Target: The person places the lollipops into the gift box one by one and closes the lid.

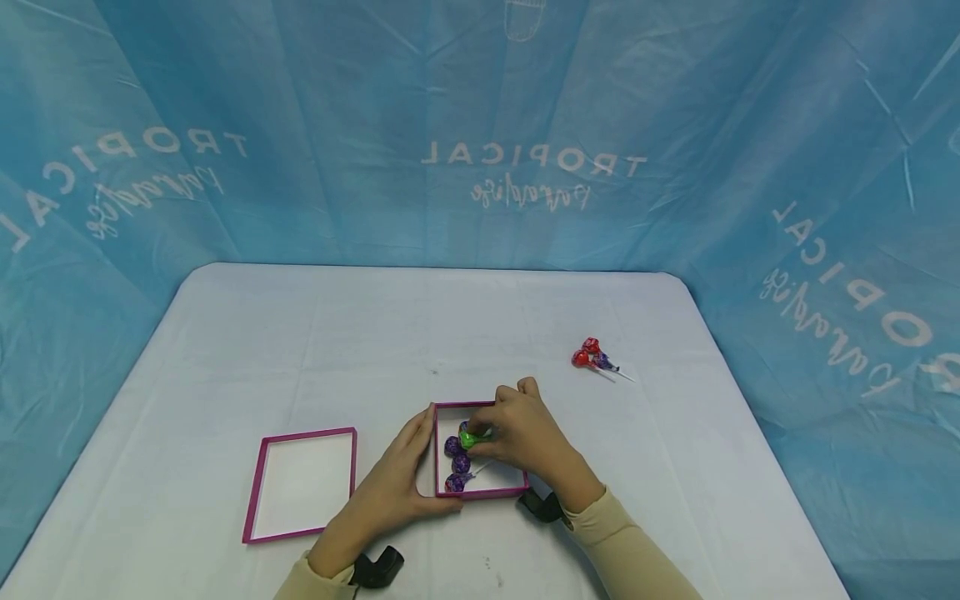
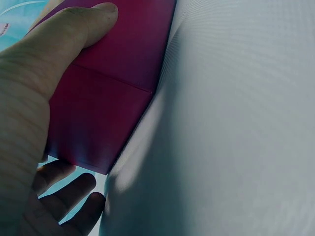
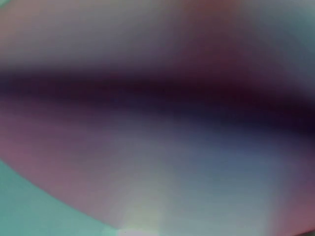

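Observation:
A square magenta-rimmed box [image 1: 487, 494] with a white inside sits on the table, in front of the person. My left hand [image 1: 401, 479] holds its near left corner, fingers along the left side. In the left wrist view the thumb [image 2: 93, 24] presses the magenta wall [image 2: 98, 113]. Over the box, my right hand [image 1: 517, 429] pinches a green-wrapped lollipop [image 1: 469, 439] between thumb and fingers. Purple-wrapped lollipops [image 1: 461, 463] lie along the left part of the box, one white stick showing. The right wrist view is a dark blur.
Left of the box lies a matching magenta-rimmed lid [image 1: 300, 487], white inside. Red and purple lollipops [image 1: 588, 357] lie together at the back right of the white-covered table [image 1: 420, 333]. A blue printed curtain [image 1: 337, 167] surrounds the table's back and sides.

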Motion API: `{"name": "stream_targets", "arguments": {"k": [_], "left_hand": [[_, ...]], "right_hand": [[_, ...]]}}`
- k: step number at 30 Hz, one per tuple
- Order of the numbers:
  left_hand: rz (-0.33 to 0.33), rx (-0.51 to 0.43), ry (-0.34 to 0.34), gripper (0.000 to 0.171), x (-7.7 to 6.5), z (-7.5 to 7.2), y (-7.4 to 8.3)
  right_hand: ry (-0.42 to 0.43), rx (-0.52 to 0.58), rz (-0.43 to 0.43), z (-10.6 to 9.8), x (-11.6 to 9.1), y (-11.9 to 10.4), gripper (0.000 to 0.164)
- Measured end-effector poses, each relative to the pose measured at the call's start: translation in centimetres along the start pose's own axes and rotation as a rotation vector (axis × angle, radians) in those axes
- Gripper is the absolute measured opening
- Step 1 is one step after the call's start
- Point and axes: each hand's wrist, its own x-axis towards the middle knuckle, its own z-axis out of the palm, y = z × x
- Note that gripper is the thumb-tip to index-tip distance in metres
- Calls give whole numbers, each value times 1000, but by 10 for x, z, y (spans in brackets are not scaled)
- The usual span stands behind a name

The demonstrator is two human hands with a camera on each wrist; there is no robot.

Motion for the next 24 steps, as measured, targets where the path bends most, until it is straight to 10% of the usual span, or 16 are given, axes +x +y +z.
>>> {"name": "stream_targets", "arguments": {"k": [24], "left_hand": [[-7,8,1,129,-1,-1,1]], "right_hand": [[-60,-63,26,-3,-1,-6,28]]}}
